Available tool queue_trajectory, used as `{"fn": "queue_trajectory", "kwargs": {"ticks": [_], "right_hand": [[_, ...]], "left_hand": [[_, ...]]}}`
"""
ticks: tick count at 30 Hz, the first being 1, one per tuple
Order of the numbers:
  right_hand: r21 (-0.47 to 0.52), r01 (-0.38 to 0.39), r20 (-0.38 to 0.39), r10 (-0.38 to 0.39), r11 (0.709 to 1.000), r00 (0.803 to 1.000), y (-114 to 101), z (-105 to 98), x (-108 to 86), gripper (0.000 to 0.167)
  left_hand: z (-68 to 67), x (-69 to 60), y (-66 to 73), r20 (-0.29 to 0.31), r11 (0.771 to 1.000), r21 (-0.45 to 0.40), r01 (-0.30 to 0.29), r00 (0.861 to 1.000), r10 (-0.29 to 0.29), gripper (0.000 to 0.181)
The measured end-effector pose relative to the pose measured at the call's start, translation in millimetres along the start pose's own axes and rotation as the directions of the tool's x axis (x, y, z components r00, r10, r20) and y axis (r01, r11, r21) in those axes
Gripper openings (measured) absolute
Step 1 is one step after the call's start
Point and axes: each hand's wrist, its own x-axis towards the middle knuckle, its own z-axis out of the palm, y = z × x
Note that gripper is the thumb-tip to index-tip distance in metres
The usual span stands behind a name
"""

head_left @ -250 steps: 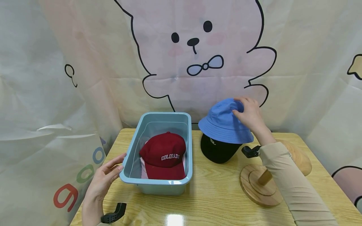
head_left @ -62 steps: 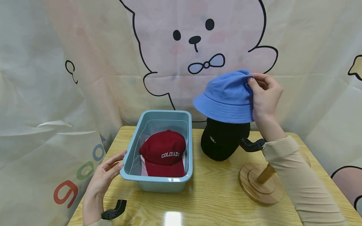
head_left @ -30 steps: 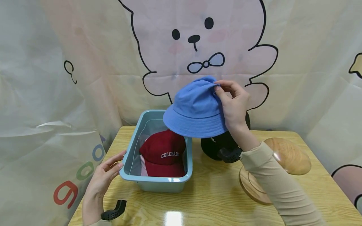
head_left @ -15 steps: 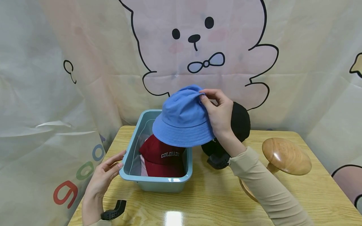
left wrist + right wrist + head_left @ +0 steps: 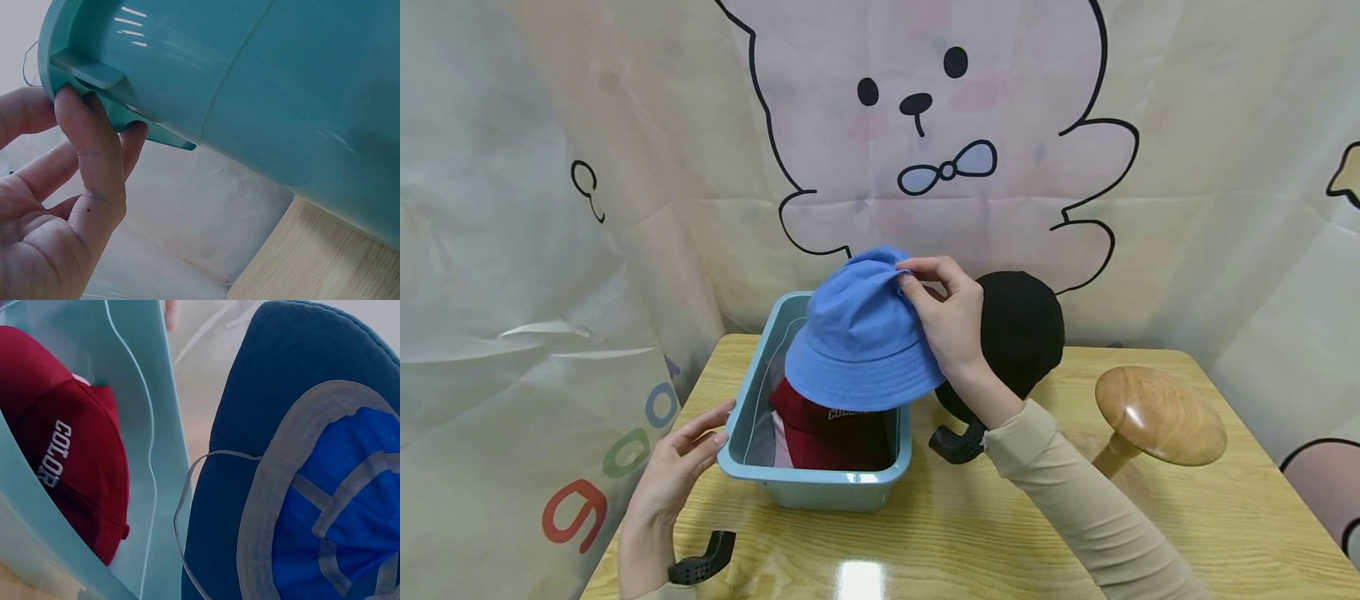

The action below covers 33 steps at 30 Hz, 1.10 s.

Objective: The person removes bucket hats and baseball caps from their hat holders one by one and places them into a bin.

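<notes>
In the head view, a blue bucket hat (image 5: 857,342) hangs over the blue-green plastic bin (image 5: 816,476), its brim pointing down. My right hand (image 5: 949,321) pinches the top of its crown between thumb and fingers. The right wrist view looks into the hat's lined underside (image 5: 337,506), with a thin cord loop at its edge. A dark red cap (image 5: 827,446) lettered "COLORADO" lies inside the bin, partly hidden by the hat. A pink item (image 5: 781,446) shows beneath the cap. At the bin's near left corner, my left hand (image 5: 662,483) holds the rim, fingertips hooked under its lip (image 5: 100,75).
Right of the bin, a black cap (image 5: 1026,325) sits on something hidden, close behind my right wrist. A wooden stand with a rounded top (image 5: 1161,417) stands farther right, its base mostly covered by my sleeve. A cartoon-printed curtain (image 5: 1210,250) borders the wooden table (image 5: 970,533).
My right hand has lifted the blue bucket hat off the black cap, then carried it left and lower, over the bin. The left hand and the bin have stayed put.
</notes>
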Motion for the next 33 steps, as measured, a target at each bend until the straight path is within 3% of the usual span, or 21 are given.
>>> {"fn": "queue_trajectory", "kwargs": {"ticks": [12, 33], "right_hand": [[0.070, -0.019, 0.099, 0.012, 0.997, 0.995, 10.3, 19.1, -12.2, 0.013], [0.054, -0.083, 0.225, 0.068, 0.995, 0.972, 23.5, 50.1, -33.8, 0.012]], "left_hand": [[-0.8, 0.5, 0.2, 0.005, 1.000, 0.000, -0.002, 1.000, 0.002, 0.044], [-0.1, -0.1, 0.6, -0.003, 1.000, 0.029, 0.003, 1.000, -0.003, 0.045]]}}
